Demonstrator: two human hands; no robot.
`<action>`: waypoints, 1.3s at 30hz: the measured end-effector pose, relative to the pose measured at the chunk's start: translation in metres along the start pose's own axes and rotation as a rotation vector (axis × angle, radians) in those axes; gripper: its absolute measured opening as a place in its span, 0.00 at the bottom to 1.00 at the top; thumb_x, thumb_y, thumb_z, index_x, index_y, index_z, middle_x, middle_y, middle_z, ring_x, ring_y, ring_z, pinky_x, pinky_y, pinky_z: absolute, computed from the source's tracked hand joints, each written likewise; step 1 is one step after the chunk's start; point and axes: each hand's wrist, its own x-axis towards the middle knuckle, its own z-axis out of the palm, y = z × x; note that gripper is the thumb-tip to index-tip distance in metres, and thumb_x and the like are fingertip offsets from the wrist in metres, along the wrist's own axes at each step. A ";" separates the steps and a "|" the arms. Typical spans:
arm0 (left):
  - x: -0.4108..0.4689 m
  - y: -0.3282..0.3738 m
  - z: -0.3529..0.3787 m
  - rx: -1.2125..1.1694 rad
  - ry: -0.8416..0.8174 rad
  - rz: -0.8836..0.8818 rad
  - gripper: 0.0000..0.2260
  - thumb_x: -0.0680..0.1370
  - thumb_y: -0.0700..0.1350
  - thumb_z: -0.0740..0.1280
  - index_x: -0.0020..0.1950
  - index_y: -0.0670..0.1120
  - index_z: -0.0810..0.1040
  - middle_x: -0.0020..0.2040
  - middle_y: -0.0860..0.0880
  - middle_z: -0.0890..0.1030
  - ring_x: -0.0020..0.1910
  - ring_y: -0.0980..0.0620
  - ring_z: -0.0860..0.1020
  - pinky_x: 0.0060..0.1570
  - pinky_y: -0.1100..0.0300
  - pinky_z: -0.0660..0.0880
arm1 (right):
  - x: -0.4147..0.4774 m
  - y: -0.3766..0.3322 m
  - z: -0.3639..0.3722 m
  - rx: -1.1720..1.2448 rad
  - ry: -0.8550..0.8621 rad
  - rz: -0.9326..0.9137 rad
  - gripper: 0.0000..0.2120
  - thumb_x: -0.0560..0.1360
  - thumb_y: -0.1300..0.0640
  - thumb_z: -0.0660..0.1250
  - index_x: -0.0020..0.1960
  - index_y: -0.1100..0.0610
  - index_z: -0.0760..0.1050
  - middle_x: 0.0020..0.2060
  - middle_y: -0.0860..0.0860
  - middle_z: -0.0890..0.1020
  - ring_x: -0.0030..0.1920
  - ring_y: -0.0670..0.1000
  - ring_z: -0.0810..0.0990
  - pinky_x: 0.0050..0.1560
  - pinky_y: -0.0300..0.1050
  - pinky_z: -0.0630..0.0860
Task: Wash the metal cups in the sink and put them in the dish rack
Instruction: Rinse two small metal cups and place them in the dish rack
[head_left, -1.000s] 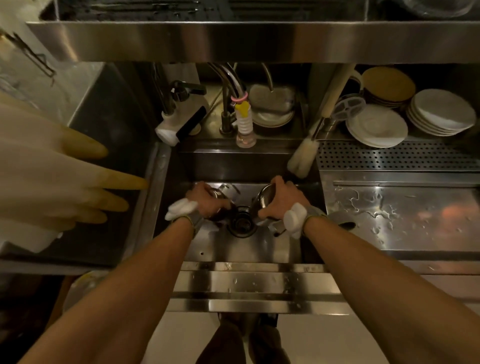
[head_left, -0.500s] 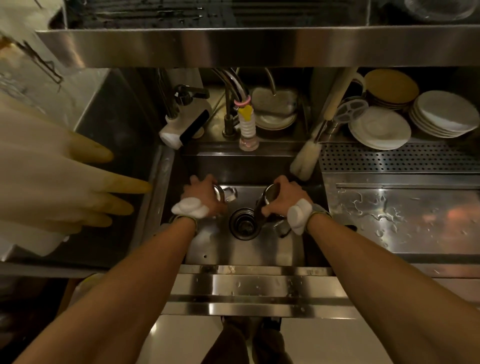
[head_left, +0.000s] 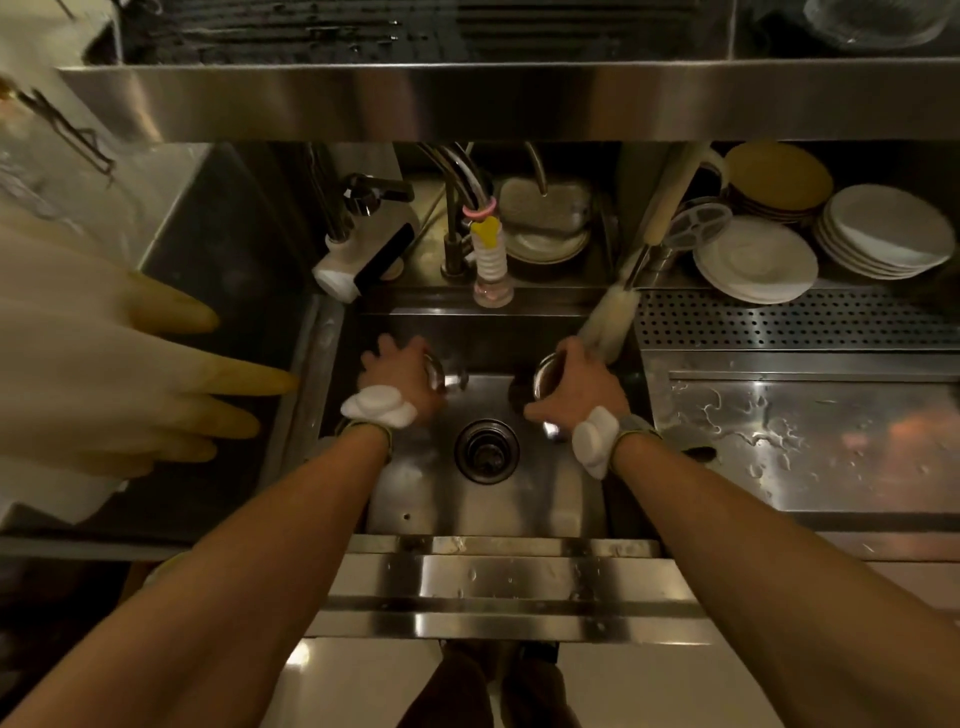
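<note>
You are leaning over the sink (head_left: 483, 509), both forearms reaching across its front edge. Your left hand (head_left: 402, 374) is closing around a metal cup (head_left: 435, 370) near the sink's far-left corner; only the cup's rim is showing past your fingers. Your right hand (head_left: 576, 382) is gripping a second metal cup (head_left: 545, 375) towards the far-right corner, its open mouth tilting inward. The drain (head_left: 487, 451) is sitting between your wrists. No water seems to be running, so you appear to be picking the cups up for rinsing. Next you will probably need to bring them under the tap (head_left: 462, 208) at the back edge, then carry them to a rack. Right of the sink, a wet draining board (head_left: 800, 415) is lying bare, with stacked plates (head_left: 756, 260) behind it. A steel shelf (head_left: 467, 98) is hanging overhead, and pale rubber gloves (head_left: 104, 364) are dangling at your left.
</note>
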 end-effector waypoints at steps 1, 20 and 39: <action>0.002 0.001 -0.004 -0.029 0.034 0.000 0.35 0.63 0.54 0.77 0.66 0.52 0.67 0.64 0.43 0.66 0.61 0.37 0.71 0.58 0.48 0.73 | 0.000 0.000 0.000 0.000 0.079 -0.043 0.43 0.61 0.49 0.78 0.69 0.53 0.59 0.66 0.58 0.67 0.64 0.63 0.70 0.60 0.58 0.74; -0.013 -0.011 0.022 0.083 0.023 0.104 0.32 0.63 0.55 0.76 0.64 0.53 0.68 0.62 0.43 0.67 0.59 0.38 0.72 0.57 0.47 0.75 | -0.003 -0.001 0.012 -0.033 -0.039 -0.039 0.44 0.60 0.49 0.79 0.68 0.51 0.58 0.65 0.57 0.66 0.63 0.63 0.71 0.60 0.56 0.74; -0.006 0.004 0.010 -0.083 -0.072 -0.045 0.34 0.60 0.56 0.77 0.64 0.52 0.71 0.60 0.43 0.73 0.57 0.40 0.76 0.54 0.56 0.74 | -0.004 0.004 0.004 -0.083 -0.093 -0.062 0.41 0.59 0.47 0.79 0.67 0.50 0.63 0.59 0.57 0.71 0.57 0.62 0.75 0.57 0.55 0.77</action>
